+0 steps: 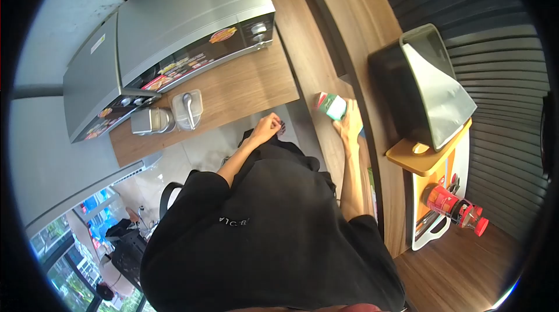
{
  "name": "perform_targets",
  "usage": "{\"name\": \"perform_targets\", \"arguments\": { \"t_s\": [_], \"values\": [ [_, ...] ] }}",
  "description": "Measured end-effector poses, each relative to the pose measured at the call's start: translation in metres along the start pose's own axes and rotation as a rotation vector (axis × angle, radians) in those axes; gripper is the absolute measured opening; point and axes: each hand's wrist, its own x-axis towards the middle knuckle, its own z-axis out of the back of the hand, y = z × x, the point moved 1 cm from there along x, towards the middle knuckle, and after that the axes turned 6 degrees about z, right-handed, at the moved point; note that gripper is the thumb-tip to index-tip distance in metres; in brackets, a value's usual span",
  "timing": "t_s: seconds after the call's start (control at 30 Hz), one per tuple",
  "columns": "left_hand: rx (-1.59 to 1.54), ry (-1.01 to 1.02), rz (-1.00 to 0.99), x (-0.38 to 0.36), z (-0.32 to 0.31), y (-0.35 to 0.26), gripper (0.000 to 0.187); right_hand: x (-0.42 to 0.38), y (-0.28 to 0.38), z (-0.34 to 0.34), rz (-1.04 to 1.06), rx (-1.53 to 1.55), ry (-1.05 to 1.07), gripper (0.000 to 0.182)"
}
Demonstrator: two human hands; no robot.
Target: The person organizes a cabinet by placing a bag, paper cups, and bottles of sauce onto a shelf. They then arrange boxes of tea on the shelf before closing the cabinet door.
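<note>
My right hand (350, 122) grips a small green-and-white carton (332, 106) with a red end, above the wooden shelf surface (319, 67) on the right. The carton's label is too small to read. In front of my black shirt, my left hand (267, 128) hangs with its fingers curled closed, and nothing shows in it. The wooden counter (244, 82) lies just beyond that hand. On this counter stand a clear plastic container with a spoon (188, 109) and a lidded container (152, 120).
Two silver microwaves (192, 15) occupy the counter at the left. A dark bin with a light liner (407, 91), a yellow board (428, 152), cutting boards (422, 219) and red-capped bottles (451, 206) stand on the right. A person (119, 283) is at the lower left.
</note>
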Motion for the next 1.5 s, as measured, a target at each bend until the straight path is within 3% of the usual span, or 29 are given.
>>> {"name": "perform_targets", "arguments": {
  "t_s": [0.03, 0.07, 0.1, 0.13, 0.17, 0.27, 0.33, 0.4, 0.43, 0.5, 0.63, 0.7, 0.73, 0.83, 0.97, 1.07, 1.17, 1.33, 1.37, 1.47, 1.5],
  "values": [
    [-0.013, 0.033, -0.091, 0.017, -0.01, -0.01, 0.034, -0.007, 0.014, 0.014, -0.082, 0.062, -0.022, 0.068],
    [0.019, -0.024, -0.274, 0.034, -0.02, -0.026, 0.042, -0.034, -0.009, 0.003, -0.36, -0.061, 0.0, 0.071],
    [0.05, -0.077, -0.452, 0.048, -0.032, -0.042, 0.051, -0.059, -0.023, 0.001, -0.435, -0.084, -0.013, 0.074],
    [0.174, -0.113, -0.496, 0.053, -0.036, -0.075, 0.061, -0.076, -0.018, 0.015, -0.502, -0.014, 0.024, 0.071],
    [0.299, -0.149, -0.545, 0.054, -0.037, -0.116, 0.071, -0.095, -0.021, 0.022, -0.719, -0.05, 0.142, 0.067],
    [0.487, -0.212, -0.737, 0.074, -0.064, -0.182, 0.095, -0.147, -0.005, 0.046, -0.764, 0.067, 0.02, 0.057],
    [0.716, 0.026, -0.681, 0.101, -0.09, -0.186, 0.105, -0.154, 0.049, 0.079, -0.875, 0.074, -0.034, 0.059],
    [0.894, 0.17, -0.638, 0.137, -0.121, -0.15, 0.109, -0.182, 0.044, 0.066, -0.837, -0.049, -0.155, 0.067],
    [1.04, 0.194, -0.558, 0.145, -0.13, -0.138, 0.104, -0.198, 0.047, 0.062, -0.753, -0.084, -0.229, 0.07],
    [0.972, -0.022, -0.639, 0.17, -0.158, -0.093, 0.099, -0.222, 0.051, 0.057, -0.668, -0.153, -0.318, 0.073],
    [1.025, 0.071, -0.603, 0.113, -0.114, -0.132, 0.082, -0.244, 0.053, 0.041, -0.619, -0.233, -0.413, 0.072],
    [1.012, 0.097, -0.581, 0.098, -0.096, -0.14, 0.073, -0.238, 0.059, 0.039, -0.62, -0.236, -0.349, 0.07],
    [0.956, -0.012, -0.697, 0.096, -0.091, -0.129, 0.067, -0.231, 0.062, 0.039, -0.574, -0.222, -0.339, 0.069],
    [0.833, -0.035, -0.736, 0.087, -0.066, -0.11, 0.07, -0.209, 0.069, 0.04, -0.52, -0.145, -0.231, 0.065],
    [0.649, -0.047, -0.514, 0.072, -0.021, -0.045, 0.076, -0.18, 0.074, 0.03, -0.4, -0.164, -0.106, 0.063],
    [0.57, 0.08, -0.171, 0.044, 0.02, -0.013, 0.083, -0.159, 0.086, 0.019, -0.265, -0.143, -0.055, 0.068],
    [0.709, 0.005, -0.311, 0.003, 0.043, 0.006, 0.085, -0.141, 0.112, 0.004, -0.213, -0.07, 0.012, 0.067],
    [0.424, 0.242, -0.187, -0.037, 0.049, 0.029, 0.083, -0.135, 0.164, -0.016, -0.089, 0.058, -0.011, 0.072],
    [0.394, 0.266, -0.234, -0.044, 0.048, 0.034, 0.082, -0.14, 0.172, -0.027, -0.084, 0.11, -0.028, 0.073],
    [0.533, 0.321, -0.321, -0.041, 0.035, 0.079, 0.067, -0.161, 0.208, -0.038, -0.134, 0.059, 0.002, 0.076],
    [0.663, 0.384, -0.368, -0.05, 0.034, 0.064, 0.06, -0.17, 0.221, -0.034, -0.158, 0.004, 0.024, 0.076]
  ]
}}
